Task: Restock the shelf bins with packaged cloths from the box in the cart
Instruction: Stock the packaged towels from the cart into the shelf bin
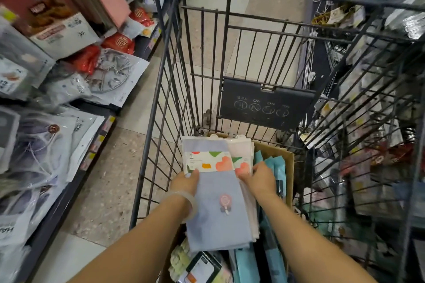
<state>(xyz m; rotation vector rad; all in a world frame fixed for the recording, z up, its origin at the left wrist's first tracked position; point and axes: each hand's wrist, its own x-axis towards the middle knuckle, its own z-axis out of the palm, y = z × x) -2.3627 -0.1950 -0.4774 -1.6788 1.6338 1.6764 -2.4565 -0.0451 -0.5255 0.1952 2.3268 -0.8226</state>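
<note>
packaged cloths (216, 204), a small stack with a pale blue one on top and a paler pink one beneath, are held over the cardboard box (279, 156) inside the wire cart (161, 89), just below the middle of the view. the top pack carries a white label band with orange, green and red shapes near its far end and a small pink motif at its middle. the left hand (186, 182), a clear bangle on its wrist, grips the stack's edge at 9 o'clock, thumb on top. the right hand (259, 178) pinches the edges of the lower packs at 3 o'clock. teal packs (276, 167) stand upright in the box at 3 o'clock of the stack. shelf bins (57, 89) of bagged goods run along 9 o'clock, and more hanging goods crowd 3 o'clock beyond the cart.
</note>
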